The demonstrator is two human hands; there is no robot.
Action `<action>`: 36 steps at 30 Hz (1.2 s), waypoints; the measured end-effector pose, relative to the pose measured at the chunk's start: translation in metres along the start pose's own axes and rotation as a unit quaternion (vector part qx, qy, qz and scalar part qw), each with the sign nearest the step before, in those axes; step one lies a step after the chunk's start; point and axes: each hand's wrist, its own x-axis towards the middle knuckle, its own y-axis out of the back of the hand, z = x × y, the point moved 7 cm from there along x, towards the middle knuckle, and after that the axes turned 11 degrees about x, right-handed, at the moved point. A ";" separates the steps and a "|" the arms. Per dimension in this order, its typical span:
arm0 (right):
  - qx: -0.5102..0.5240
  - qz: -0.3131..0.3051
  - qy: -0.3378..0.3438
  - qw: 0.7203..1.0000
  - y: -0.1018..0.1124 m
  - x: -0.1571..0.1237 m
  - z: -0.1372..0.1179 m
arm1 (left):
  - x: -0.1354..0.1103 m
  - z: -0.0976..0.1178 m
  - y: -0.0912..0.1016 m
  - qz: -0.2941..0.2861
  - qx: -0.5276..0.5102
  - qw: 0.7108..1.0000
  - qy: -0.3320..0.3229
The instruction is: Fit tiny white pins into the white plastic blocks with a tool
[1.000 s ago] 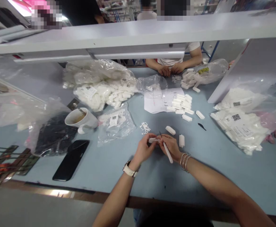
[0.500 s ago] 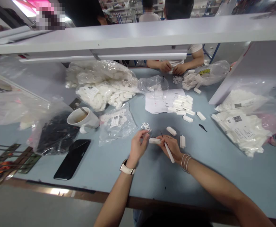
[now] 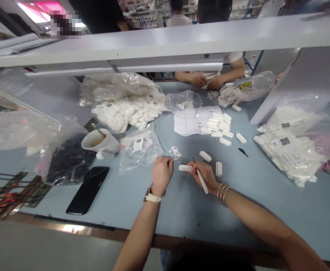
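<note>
My right hand [image 3: 205, 175] is closed around a white-handled tool with a thin dark tip [image 3: 202, 181]. The same hand's fingertips also hold the end of a white oblong plastic piece [image 3: 184, 168]. Left of it, my left hand [image 3: 162, 174] is curled with the fingers drawn together; whatever they pinch, if anything, is hidden. Just beyond those fingers lies a small heap of tiny white parts [image 3: 175, 152]. Two more oblong pieces lie close to my right hand: one loose piece [image 3: 205, 156] beyond it, and an upright-turned piece [image 3: 218, 169] to its right.
White pieces [image 3: 218, 124] are piled on a paper sheet [image 3: 186, 126]. Bags of white parts [image 3: 125, 101] stand at the back left, another bag [image 3: 289, 150] at right. A mug [image 3: 103, 145] and a phone [image 3: 88, 190] lie left. Opposite, a person's hands [image 3: 207, 81] work under the shelf [image 3: 165, 39].
My left hand has drawn slightly back to the left from the tiny parts, and its fingers have curled in. My right hand, the tool and the oblong piece have hardly moved.
</note>
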 end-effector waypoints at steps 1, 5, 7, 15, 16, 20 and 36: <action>0.005 0.001 -0.003 1.000 0.000 0.000 0.001 | 0.000 0.001 -0.001 -0.002 -0.006 1.000 0.004; 0.005 0.004 -0.017 1.000 0.001 -0.001 0.003 | -0.003 0.001 0.002 0.005 -0.060 0.998 0.014; 0.005 0.000 -0.023 1.000 0.001 0.000 0.003 | -0.003 0.001 0.007 0.017 -0.104 0.994 0.017; -0.005 0.016 -0.046 0.999 0.002 0.001 0.006 | -0.006 0.028 0.023 0.003 -0.280 0.958 -0.064; -0.005 0.017 -0.043 0.999 0.002 0.001 0.006 | -0.007 0.033 0.025 0.003 -0.288 0.954 -0.079; -0.008 0.015 -0.033 0.999 0.002 0.000 0.007 | -0.013 0.051 0.032 0.011 -0.291 0.949 -0.119; -0.032 0.018 0.002 0.999 0.002 0.002 -0.002 | -0.020 0.065 0.030 0.034 -0.192 0.965 -0.174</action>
